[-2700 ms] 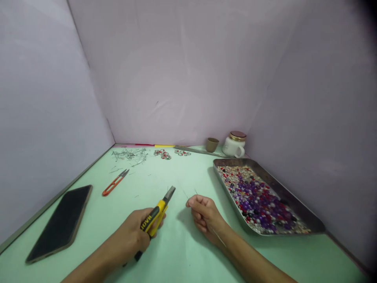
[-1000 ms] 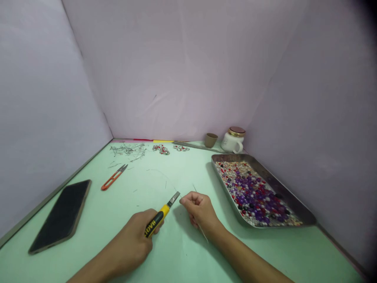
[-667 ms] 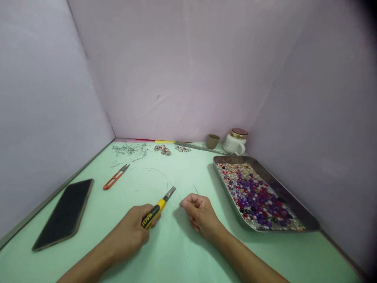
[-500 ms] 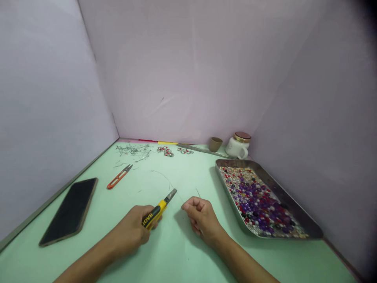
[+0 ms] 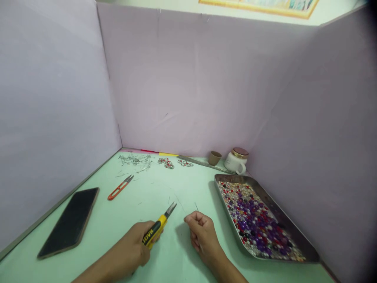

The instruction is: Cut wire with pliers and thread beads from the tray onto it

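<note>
My left hand (image 5: 134, 245) is wrapped round yellow-and-black pliers (image 5: 157, 228), whose metal jaws point up and to the right. To its right, my right hand (image 5: 203, 232) pinches a thin wire (image 5: 180, 203) between thumb and forefinger. The wire slants up and left from the fingertips, close to the plier jaws; whether it touches them I cannot tell. Another short dark wire end (image 5: 196, 206) shows just behind the right hand. Small wire snippets (image 5: 140, 203) lie on the green tabletop (image 5: 165, 263) ahead of the left hand.
At right stands a metal tray (image 5: 294, 220) of mixed beads (image 5: 259, 224). Orange thread snips (image 5: 120, 188) and a phone (image 5: 70, 222) lie left. Along the back are a wire pile (image 5: 135, 160), beaded pieces (image 5: 166, 162), a brown cup (image 5: 214, 158) and a lidded white mug (image 5: 235, 162).
The view has tilted upward, so everything sits lower. The wire's long curved stretch beyond the pliers no longer shows; a shorter straight length is visible. Both hands keep their grips.
</note>
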`<state>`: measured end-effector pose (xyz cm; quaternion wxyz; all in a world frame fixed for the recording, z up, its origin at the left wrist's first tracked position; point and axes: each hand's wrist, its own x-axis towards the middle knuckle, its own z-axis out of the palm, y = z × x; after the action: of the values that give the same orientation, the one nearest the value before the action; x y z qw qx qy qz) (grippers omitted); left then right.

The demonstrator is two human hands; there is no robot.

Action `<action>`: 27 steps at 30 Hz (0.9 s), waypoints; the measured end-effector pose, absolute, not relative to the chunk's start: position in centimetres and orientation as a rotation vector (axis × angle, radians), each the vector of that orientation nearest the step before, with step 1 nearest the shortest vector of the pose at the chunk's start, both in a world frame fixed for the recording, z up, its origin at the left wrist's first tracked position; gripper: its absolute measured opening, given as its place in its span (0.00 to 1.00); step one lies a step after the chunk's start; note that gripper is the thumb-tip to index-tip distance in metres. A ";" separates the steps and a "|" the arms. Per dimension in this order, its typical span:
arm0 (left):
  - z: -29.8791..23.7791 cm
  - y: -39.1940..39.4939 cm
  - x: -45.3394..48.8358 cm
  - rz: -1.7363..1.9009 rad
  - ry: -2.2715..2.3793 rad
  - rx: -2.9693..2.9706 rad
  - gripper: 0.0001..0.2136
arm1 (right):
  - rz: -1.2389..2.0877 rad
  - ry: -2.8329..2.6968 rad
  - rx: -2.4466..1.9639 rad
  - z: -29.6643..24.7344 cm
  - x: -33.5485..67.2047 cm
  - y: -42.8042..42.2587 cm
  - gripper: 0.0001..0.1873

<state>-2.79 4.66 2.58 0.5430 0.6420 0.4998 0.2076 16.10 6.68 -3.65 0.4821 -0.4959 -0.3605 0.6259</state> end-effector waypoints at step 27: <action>3.3 6.9 -5.4 0.690 1.475 1.232 0.18 | 1.639 -0.879 -1.110 -3.5 16.2 6.3 0.14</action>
<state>-5.36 6.93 3.33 0.5226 0.5146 0.6157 0.2881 16.22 6.26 -3.47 0.4685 -0.4527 -0.3587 0.6686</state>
